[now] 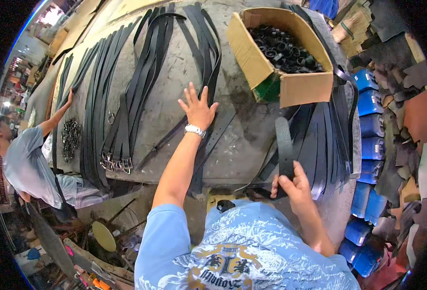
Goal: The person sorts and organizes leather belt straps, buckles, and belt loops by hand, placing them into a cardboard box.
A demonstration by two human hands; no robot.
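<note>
My left hand [199, 110] reaches forward with its fingers spread, over a bundle of long black leather straps [205, 53] on the worktable. A metal-band watch [194, 129] circles that wrist. Close to my body, my right hand [296, 187] is closed around the lower end of a black leather strap [285, 140], whose rounded, grained tip points away from me. More black straps [322, 140] lie fanned out to the right of this hand. An open cardboard box [304, 87] full of small black loops [283, 48] stands beyond it.
Left of me, a person [29, 154] stretches an arm over more straps. Belts with metal buckles [117, 163] and a heap of dark metal buckles [71, 137] lie on the table [175, 96]. Several blue containers [370, 123] line its right edge, beside piled leather scraps [421, 116].
</note>
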